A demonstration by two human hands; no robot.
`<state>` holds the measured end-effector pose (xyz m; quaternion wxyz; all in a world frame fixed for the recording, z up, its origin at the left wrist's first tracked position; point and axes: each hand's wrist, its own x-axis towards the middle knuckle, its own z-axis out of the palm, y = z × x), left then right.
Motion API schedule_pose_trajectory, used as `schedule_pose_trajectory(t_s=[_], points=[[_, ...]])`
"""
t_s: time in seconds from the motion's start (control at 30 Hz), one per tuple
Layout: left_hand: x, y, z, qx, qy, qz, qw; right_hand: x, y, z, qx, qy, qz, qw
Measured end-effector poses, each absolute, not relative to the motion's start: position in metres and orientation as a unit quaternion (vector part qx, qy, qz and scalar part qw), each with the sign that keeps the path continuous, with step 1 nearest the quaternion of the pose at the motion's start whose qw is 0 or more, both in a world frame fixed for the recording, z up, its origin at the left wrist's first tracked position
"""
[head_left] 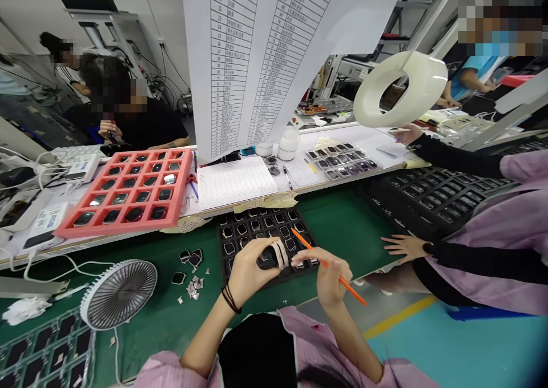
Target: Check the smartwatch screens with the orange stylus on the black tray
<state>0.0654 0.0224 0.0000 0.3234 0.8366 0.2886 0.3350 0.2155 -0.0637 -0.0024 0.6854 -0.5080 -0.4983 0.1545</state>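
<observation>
My left hand (247, 269) is closed around a smartwatch case (280, 254) with a dark face and pale rims. More than one rim shows; I cannot tell whether it is one case or two together. A thin orange stick (353, 292) with a pointed tip is held in my right hand (331, 277), slanting up to the left. The fingertips of that hand are close to the case. Beneath both hands lies a black tray (221, 252) with rows of rectangular watch frames, partly hidden by my fingers.
On the green mat (342, 222) are loose watch parts (194, 258), small silvery scraps (195, 287) and a white fan (124, 294). A pink foam tray (182, 205) of watches stands on the shelf. A co-worker's hand (405, 247) rests at right. A printed sheet (265, 63) hangs ahead.
</observation>
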Motion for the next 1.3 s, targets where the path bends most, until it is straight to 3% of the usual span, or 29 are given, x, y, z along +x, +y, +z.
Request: schedule_pose_trajectory(t_s=[0.23, 0.63, 0.9, 1.07, 1.13, 1.3], points=[[0.071, 0.018, 0.005, 0.843, 0.324, 0.295, 0.313, 0.204, -0.045, -0.015, -0.540, -0.359, 0.407, 0.644], [0.071, 0.017, 0.008, 0.793, 0.311, 0.318, 0.416, 0.210, -0.047, -0.014, -0.500, -0.273, 0.477, 0.669], [0.071, 0.022, 0.000, 0.771, 0.348, 0.312, 0.432, 0.217, -0.048, -0.017, -0.520, -0.296, 0.449, 0.664], [0.088, 0.037, -0.073, 0.790, 0.402, 0.288, 0.363, 0.248, -0.034, -0.090, -0.660, -0.418, 0.290, 0.552], [0.094, 0.038, -0.120, 0.816, 0.424, 0.242, 0.308, 0.259, -0.031, -0.130, -0.678, -0.430, 0.284, 0.523], [0.094, 0.022, -0.208, 0.835, 0.440, 0.168, 0.285, 0.261, -0.040, -0.209, -0.709, -0.463, 0.279, 0.452]])
